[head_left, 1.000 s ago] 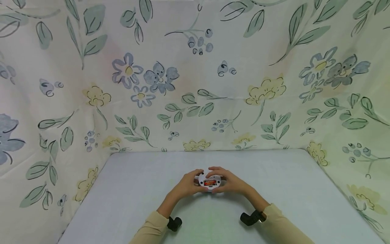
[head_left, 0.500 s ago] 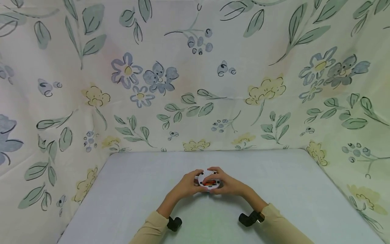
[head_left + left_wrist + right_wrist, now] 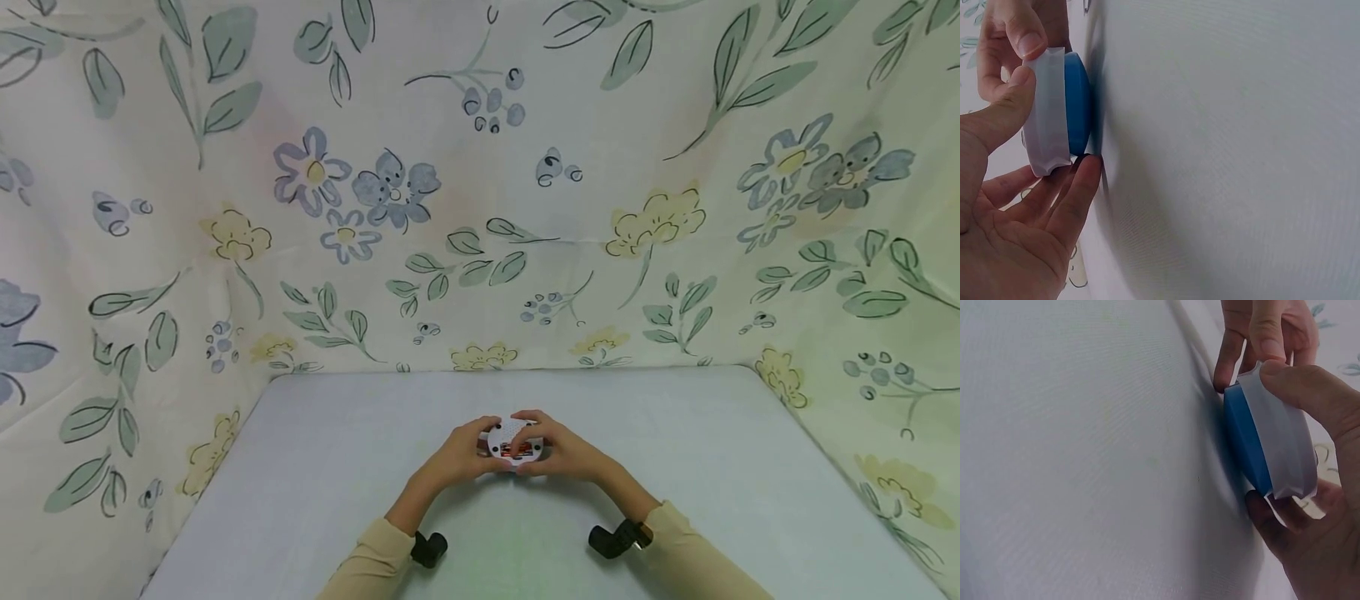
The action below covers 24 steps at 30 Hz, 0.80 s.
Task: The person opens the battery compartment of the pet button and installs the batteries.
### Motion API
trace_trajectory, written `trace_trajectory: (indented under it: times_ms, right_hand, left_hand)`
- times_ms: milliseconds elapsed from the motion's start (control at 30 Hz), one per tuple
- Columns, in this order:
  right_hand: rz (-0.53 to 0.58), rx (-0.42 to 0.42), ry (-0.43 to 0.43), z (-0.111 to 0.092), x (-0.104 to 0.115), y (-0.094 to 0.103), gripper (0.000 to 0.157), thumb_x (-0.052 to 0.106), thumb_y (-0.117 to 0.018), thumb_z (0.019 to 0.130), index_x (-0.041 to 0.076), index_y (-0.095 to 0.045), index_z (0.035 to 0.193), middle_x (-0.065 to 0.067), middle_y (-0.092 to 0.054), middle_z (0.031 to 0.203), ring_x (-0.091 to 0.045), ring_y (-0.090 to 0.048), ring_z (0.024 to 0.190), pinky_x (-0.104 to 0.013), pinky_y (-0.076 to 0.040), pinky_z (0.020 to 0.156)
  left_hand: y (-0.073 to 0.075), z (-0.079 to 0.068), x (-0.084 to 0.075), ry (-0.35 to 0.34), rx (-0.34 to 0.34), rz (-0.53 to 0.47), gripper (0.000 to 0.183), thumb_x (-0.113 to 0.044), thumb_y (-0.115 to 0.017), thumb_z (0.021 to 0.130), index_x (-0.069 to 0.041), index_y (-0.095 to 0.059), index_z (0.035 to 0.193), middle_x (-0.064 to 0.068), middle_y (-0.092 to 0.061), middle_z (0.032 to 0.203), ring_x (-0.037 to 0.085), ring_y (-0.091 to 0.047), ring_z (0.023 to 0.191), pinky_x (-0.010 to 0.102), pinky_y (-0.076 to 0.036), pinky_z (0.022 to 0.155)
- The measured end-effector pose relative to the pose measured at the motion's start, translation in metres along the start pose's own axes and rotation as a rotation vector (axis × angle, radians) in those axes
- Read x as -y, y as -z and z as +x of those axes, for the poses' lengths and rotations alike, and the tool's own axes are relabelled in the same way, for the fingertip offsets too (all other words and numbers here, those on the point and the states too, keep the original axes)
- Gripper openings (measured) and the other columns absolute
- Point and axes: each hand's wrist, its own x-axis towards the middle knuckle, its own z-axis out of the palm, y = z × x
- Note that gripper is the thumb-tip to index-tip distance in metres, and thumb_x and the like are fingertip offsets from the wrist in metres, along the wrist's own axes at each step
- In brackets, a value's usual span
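Note:
A round white device (image 3: 504,432) with small dark dots on its face lies face up near the table's middle, a battery compartment with orange-red batteries (image 3: 528,451) showing in it. The left wrist view shows its white rim (image 3: 1047,122) and the blue part (image 3: 1077,106) beneath, close to the tabletop. My left hand (image 3: 455,454) grips the left side, thumb at the near rim and fingers round the edge. From the right, my right hand (image 3: 572,450) holds the rim with its thumb while a finger bends over onto the batteries, hiding part of them.
The table (image 3: 360,417) has a plain pale cover. Floral cloth (image 3: 480,208) hangs behind it and at both sides. Black wrist cameras (image 3: 429,550) sit on both wrists, below the beige sleeves.
A right-hand finger has come down from the device's upper face onto the batteries, then shifted slightly right along them. The left hand and the device have stayed nearly in place.

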Motion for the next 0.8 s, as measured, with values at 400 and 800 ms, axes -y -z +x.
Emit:
trace_trajectory:
  times_ms: [400,800]
  right_hand:
    - [-0.004,-0.026,0.037,0.0,0.005,-0.001,0.022,0.006,-0.085,0.083,0.01,-0.074,0.101,-0.023,-0.045,0.148,-0.044,-0.034,0.141,-0.067,-0.031,0.105]
    - [0.062,-0.066,0.018,-0.013,-0.01,0.015,0.032,0.014,-0.083,0.088,0.015,-0.068,0.117,-0.017,-0.051,0.145,-0.035,-0.048,0.132,-0.048,-0.05,0.098]
  left_hand:
    - [-0.001,-0.001,-0.002,0.011,-0.007,-0.022,0.074,-0.024,-0.084,0.087,0.002,-0.047,0.146,0.019,-0.056,0.138,0.03,-0.065,0.111,0.038,-0.055,0.087]
    - [-0.001,-0.001,-0.001,0.02,-0.013,-0.068,0.074,-0.022,-0.085,0.086,0.003,-0.048,0.145,0.016,-0.058,0.136,0.029,-0.065,0.109,0.036,-0.056,0.086]
